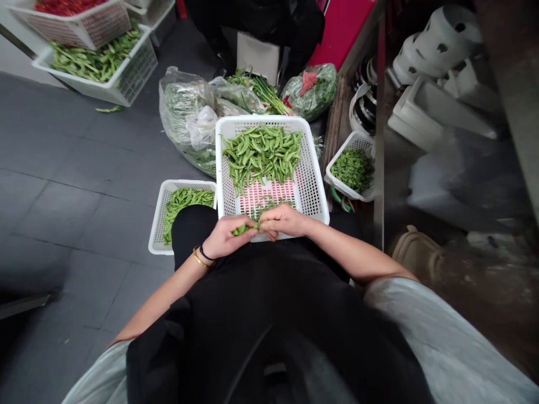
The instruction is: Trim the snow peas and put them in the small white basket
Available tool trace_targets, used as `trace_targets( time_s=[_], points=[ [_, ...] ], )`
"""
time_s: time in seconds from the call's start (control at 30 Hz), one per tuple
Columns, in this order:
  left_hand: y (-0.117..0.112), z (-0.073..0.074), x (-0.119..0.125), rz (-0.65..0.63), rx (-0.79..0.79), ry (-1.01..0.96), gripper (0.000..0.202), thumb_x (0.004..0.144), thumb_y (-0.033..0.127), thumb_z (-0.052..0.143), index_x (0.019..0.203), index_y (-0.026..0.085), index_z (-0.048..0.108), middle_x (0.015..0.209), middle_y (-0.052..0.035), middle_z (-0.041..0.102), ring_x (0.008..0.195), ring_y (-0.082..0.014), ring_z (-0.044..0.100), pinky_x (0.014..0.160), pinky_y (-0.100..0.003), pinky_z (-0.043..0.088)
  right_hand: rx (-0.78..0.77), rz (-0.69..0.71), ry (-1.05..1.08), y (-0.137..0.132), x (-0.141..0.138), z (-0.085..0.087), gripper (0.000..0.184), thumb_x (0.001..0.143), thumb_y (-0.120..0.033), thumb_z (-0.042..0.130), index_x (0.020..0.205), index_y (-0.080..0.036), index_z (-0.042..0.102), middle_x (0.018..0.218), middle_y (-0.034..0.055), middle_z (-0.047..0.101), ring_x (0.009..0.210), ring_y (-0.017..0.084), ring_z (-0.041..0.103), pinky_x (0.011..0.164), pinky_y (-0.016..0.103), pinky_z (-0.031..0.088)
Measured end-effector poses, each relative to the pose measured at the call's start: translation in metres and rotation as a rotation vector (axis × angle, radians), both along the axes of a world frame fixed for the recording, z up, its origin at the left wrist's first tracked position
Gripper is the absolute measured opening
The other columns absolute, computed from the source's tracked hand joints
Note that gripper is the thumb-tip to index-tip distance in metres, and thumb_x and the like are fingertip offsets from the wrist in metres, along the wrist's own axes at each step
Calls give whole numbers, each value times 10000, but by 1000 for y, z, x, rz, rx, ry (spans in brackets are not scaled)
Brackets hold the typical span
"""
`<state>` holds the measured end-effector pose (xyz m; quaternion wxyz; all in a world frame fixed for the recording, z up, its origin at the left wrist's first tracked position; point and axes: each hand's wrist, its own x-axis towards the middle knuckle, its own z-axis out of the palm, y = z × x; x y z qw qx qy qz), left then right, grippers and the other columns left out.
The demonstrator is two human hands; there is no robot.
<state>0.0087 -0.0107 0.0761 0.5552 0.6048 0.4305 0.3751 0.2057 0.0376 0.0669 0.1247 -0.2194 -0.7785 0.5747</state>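
Note:
A white perforated basket (pixel 316 196) rests across my lap, with a pile of green pea pods (pixel 263 151) in its far part. Small green trimmings (pixel 269 206) lie at its near end. Over the near rim, my left hand (pixel 229 237) is closed around a pea pod (pixel 241 229). My right hand (pixel 286 220) meets it there, its fingertips pinched at the right end of that pod. The curled fingers partly hide the pod. To the left of my knee stands a smaller white basket (pixel 155 227), also holding pea pods (pixel 185 203).
Plastic bags of greens (pixel 185 106) and scallions (pixel 269 95) lie beyond the basket, before a seated person in dark clothes (pixel 261 19). A basket of chopped greens (pixel 352 168) is at right, beside a metal-edged shelf (pixel 379 168). Stacked baskets (pixel 137 67) stand far left.

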Motion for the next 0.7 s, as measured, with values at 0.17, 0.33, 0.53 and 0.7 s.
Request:
trace_targets(
  time_s=[0.17, 0.33, 0.53, 0.7],
  points=[
    [15, -13, -14, 693, -114, -504, 197, 731, 339, 660, 746, 155, 590, 578, -3, 607, 412, -92, 493, 380, -193, 362, -161, -140, -150, 15, 14, -30, 436, 850, -532, 475, 864, -133, 650, 548, -20, 576, 509, 108, 537, 558, 232, 413],
    [27, -22, -33, 530, -455, -778, 216, 631, 302, 697, 748, 162, 581, 603, -15, 630, 451, -110, 529, 333, -170, 336, 252, -44, -753, 66, 16, -53, 461, 779, -557, 588, 940, -139, 698, 776, 68, 697, 700, 173, 617, 650, 255, 421],
    [16, -25, -22, 229, -596, -808, 229, 646, 262, 740, 776, 165, 577, 504, 45, 496, 375, -61, 414, 338, -164, 322, 491, -293, -1059, 112, -33, -89, 332, 901, -237, 437, 1109, -43, 608, 1110, 212, 647, 1002, 248, 620, 805, 293, 446],
    [12, -29, -17, 342, -607, -572, 239, 646, 231, 763, 672, 138, 544, 460, 56, 456, 345, -55, 393, 317, -169, 278, 477, -284, -1066, 94, -29, -80, 284, 868, -255, 461, 990, -84, 652, 1059, 179, 669, 970, 253, 630, 755, 285, 454]
  ],
)
